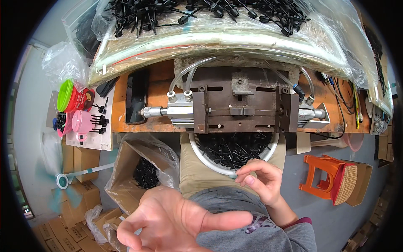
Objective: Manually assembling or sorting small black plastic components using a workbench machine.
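Note:
My left hand (168, 220) is close and low in the view, palm up, fingers spread, holding nothing. My right hand (264, 180) hovers at the near right rim of a round pale basin (210, 164). Its fingers are loosely bent and a little apart, and nothing shows between them. Many thin black plastic parts (233, 149) fill the basin, which rests on my lap. Above it, at the bench edge, sits a dark metal fixture (239, 98). A small dark block (242, 111) is at its middle, with a left air cylinder (180, 111) and a right air cylinder (308, 112) facing inward.
Plastic sheeting (235, 46) bears a heap of black parts (205, 10). Left on the wooden bench lie a phone (136, 96), a pink cup (82, 122) and a green-rimmed tub (66, 95). A lined carton (121, 180), a small fan (62, 181) and an orange stool (323, 176) stand below.

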`<state>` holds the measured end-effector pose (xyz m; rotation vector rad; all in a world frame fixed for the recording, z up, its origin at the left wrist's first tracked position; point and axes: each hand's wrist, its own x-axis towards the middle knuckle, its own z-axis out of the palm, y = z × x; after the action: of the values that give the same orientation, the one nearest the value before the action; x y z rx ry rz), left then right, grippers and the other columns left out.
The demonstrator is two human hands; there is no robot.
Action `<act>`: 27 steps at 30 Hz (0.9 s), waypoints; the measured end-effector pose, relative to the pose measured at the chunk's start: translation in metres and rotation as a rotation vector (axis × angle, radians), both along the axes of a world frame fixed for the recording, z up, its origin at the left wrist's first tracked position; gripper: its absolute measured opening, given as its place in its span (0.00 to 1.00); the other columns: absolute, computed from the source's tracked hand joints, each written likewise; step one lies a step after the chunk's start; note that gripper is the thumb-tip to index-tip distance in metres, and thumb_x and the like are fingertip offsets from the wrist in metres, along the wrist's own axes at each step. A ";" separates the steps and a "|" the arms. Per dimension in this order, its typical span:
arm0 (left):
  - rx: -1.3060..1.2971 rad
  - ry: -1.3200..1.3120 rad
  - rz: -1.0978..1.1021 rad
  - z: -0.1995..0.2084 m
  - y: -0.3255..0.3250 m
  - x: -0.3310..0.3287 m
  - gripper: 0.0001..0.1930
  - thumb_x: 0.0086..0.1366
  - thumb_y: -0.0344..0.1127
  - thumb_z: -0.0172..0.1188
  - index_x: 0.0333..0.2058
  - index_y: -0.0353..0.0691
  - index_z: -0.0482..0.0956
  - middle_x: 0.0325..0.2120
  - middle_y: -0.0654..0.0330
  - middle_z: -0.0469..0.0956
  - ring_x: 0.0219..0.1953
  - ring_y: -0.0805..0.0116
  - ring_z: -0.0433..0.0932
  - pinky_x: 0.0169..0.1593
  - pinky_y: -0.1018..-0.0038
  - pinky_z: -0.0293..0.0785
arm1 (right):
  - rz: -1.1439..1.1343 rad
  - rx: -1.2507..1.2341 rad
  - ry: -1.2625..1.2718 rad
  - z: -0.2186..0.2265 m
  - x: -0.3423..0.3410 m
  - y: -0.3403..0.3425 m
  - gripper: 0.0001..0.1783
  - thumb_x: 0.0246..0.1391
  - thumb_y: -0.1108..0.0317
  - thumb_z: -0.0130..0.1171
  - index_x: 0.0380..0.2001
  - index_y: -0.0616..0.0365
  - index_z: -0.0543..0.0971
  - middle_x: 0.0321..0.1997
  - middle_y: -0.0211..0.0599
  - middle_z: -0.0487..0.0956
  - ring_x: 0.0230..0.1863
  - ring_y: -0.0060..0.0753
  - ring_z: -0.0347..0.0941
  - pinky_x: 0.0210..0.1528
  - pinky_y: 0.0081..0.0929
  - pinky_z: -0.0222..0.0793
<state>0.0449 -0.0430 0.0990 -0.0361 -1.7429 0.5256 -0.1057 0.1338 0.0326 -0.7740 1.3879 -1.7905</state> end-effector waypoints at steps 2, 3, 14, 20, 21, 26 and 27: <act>-0.003 0.101 -0.107 -0.003 -0.004 -0.005 0.43 0.53 0.71 0.58 0.63 0.96 0.41 0.67 0.71 0.43 0.65 0.71 0.54 0.68 0.53 0.49 | 0.004 0.000 0.007 -0.001 0.000 0.000 0.08 0.51 0.77 0.61 0.35 0.67 0.82 0.28 0.40 0.82 0.28 0.25 0.77 0.32 0.20 0.69; 0.037 0.099 -0.136 -0.003 0.000 -0.007 0.41 0.54 0.67 0.61 0.62 0.95 0.46 0.66 0.73 0.45 0.64 0.72 0.55 0.69 0.54 0.49 | 0.003 0.001 0.006 -0.001 0.000 0.000 0.08 0.51 0.77 0.61 0.36 0.67 0.82 0.28 0.40 0.82 0.28 0.25 0.77 0.32 0.20 0.69; 0.296 -0.269 -0.434 0.021 0.007 -0.026 0.33 0.53 0.56 0.70 0.56 0.81 0.65 0.62 0.71 0.54 0.57 0.73 0.62 0.63 0.59 0.57 | 0.061 0.004 0.080 -0.004 -0.006 0.005 0.10 0.55 0.74 0.56 0.37 0.72 0.78 0.30 0.49 0.80 0.31 0.32 0.77 0.32 0.24 0.75; 0.765 -0.144 -0.615 0.010 0.015 -0.057 0.26 0.37 0.42 0.83 0.32 0.50 0.74 0.40 0.71 0.74 0.33 0.75 0.69 0.38 0.74 0.59 | 0.007 0.003 -0.019 0.001 0.001 -0.001 0.09 0.50 0.77 0.60 0.36 0.67 0.82 0.28 0.40 0.82 0.28 0.24 0.75 0.33 0.20 0.68; 0.793 -0.299 -0.618 0.013 0.008 -0.046 0.25 0.37 0.40 0.83 0.31 0.48 0.74 0.34 0.71 0.76 0.29 0.75 0.68 0.35 0.75 0.59 | 0.007 -0.011 0.002 0.000 0.001 -0.001 0.09 0.50 0.77 0.60 0.36 0.67 0.82 0.28 0.40 0.82 0.28 0.24 0.75 0.32 0.20 0.68; 0.978 -0.493 -0.714 0.007 0.007 -0.049 0.21 0.39 0.27 0.81 0.29 0.42 0.75 0.23 0.66 0.79 0.21 0.74 0.75 0.23 0.80 0.66 | -0.012 -0.026 0.029 -0.004 -0.003 0.000 0.08 0.51 0.77 0.60 0.36 0.67 0.82 0.28 0.40 0.82 0.28 0.24 0.75 0.33 0.20 0.68; 1.032 -0.524 -0.740 0.010 0.006 -0.049 0.20 0.40 0.25 0.80 0.28 0.40 0.76 0.21 0.62 0.79 0.22 0.71 0.80 0.24 0.80 0.72 | -0.015 -0.031 0.043 -0.004 -0.003 0.000 0.08 0.51 0.77 0.60 0.36 0.67 0.82 0.28 0.40 0.82 0.28 0.24 0.75 0.33 0.21 0.68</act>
<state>-0.0041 -0.0374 0.1087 -0.0847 -2.1385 -1.0156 -0.1090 0.1340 0.0283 -0.8248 1.3999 -1.8199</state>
